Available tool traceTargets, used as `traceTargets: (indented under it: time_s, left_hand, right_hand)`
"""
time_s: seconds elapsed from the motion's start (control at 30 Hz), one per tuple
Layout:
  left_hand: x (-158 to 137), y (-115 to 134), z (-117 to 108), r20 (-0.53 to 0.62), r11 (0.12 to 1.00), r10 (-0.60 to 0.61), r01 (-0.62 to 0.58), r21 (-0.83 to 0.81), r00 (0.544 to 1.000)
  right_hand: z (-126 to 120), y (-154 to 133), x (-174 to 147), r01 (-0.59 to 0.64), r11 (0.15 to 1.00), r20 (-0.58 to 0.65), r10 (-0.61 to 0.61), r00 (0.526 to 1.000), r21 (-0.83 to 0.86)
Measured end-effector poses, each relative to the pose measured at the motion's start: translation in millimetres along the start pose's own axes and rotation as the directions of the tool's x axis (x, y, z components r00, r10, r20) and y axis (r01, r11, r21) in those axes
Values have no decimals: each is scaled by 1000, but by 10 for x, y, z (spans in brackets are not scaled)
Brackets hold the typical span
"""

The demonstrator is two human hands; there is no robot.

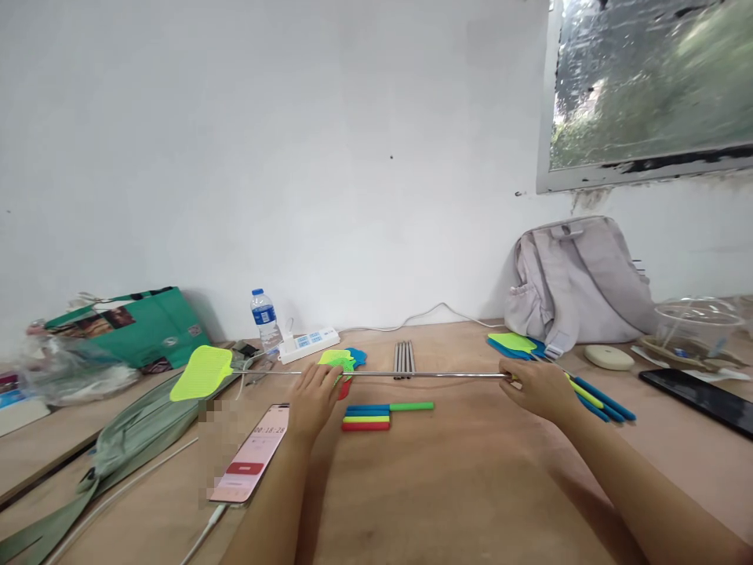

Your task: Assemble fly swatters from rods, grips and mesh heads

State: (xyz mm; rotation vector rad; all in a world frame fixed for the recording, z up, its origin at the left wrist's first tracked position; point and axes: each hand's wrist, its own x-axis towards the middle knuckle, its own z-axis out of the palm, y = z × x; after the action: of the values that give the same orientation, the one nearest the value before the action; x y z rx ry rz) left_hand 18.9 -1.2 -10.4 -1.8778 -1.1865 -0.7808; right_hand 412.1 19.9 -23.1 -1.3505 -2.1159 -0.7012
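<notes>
A fly swatter with a yellow-green mesh head (203, 373) lies stretched across in front of me, its thin metal rod (423, 374) drawn out long. My left hand (311, 396) is closed round the rod on the head's side. At the other end my right hand (538, 388) grips the yellow handle, most of which its fingers hide. Between my hands are several loose metal rods (404, 359) side by side. Coloured swatter heads (341, 359) lie just beyond my left hand. Nearer to me rest blue, yellow, red and green handles (365, 418).
More swatters with blue and yellow handles (605, 400) lie beside my right hand. A phone (250, 459) showing a timer is by my left forearm. Behind stand a water bottle (264, 318), a power strip (309, 344) and a backpack (580, 282). A black phone (700, 400) lies far right.
</notes>
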Motion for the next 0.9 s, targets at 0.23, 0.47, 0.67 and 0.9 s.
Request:
traceTargets:
  time_s: [0.23, 0.47, 0.67, 0.9]
  left_hand:
    - [20, 53, 33, -243, 834, -532, 452, -316, 811]
    - [24, -116, 53, 154, 6, -900, 363, -932, 408]
    - [88, -247, -77, 323, -363, -892, -73, -929, 318]
    - [-88, -519, -63, 184, -201, -966, -81, -976, 180]
  right_hand:
    - [-63, 76, -29, -141, 982, -110, 128, 986, -123]
    - [7, 278, -88, -235, 965, -144, 218, 965, -114]
    - [61, 562, -204, -212, 969, -135, 195, 971, -127]
    - [103, 750, -284, -160, 986, -76, 157, 985, -42]
